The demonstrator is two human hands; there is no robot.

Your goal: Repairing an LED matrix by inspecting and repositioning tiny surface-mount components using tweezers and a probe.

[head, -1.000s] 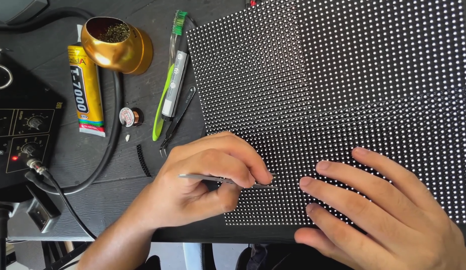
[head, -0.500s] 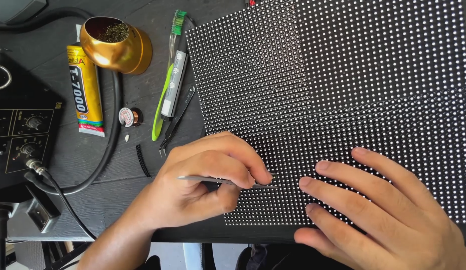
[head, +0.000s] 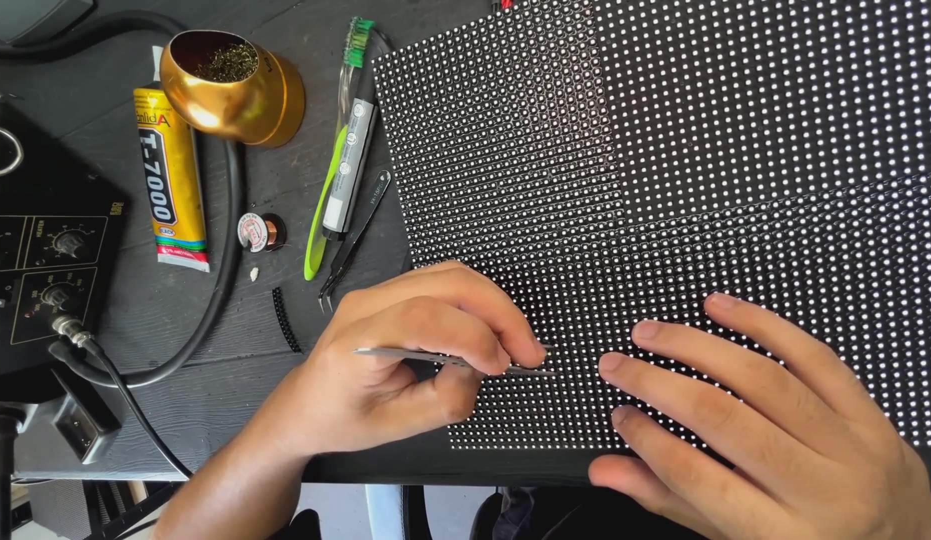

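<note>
A large black panel studded with rows of small white dots covers the right of the dark table. My left hand pinches thin metal tweezers, their tips touching the panel near its lower left edge. My right hand lies flat on the panel's lower right part, fingers spread and pointing left, fingertips a short way from the tweezer tips.
On the left stand a black control unit with knobs, a yellow glue tube, a gold bowl of brass wool, a small wire spool, a green-handled brush, a second pair of tweezers and a thick black cable. The table's front edge runs just below my hands.
</note>
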